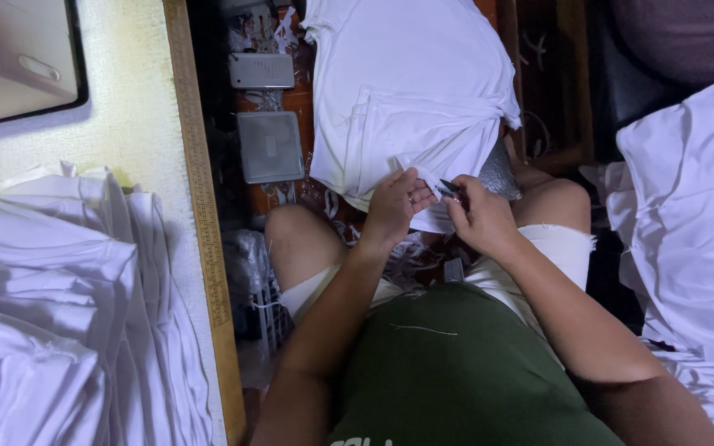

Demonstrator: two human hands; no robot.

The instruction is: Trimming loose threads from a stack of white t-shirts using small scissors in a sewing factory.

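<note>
A white garment (406, 91) hangs spread in front of my knees. My left hand (392, 206) pinches its lower hem between thumb and fingers. My right hand (479, 216) sits just to the right of it, closed around a small dark thread clipper (449, 188) whose tip points at the hem. Both hands nearly touch above my lap.
A stack of white garments (59, 314) lies on the pale table at left, bordered by a wooden ruler (204, 215). Another white pile (696, 239) sits at right. Two grey flat boxes (268, 144) and thread scraps lie on the floor beyond my knees.
</note>
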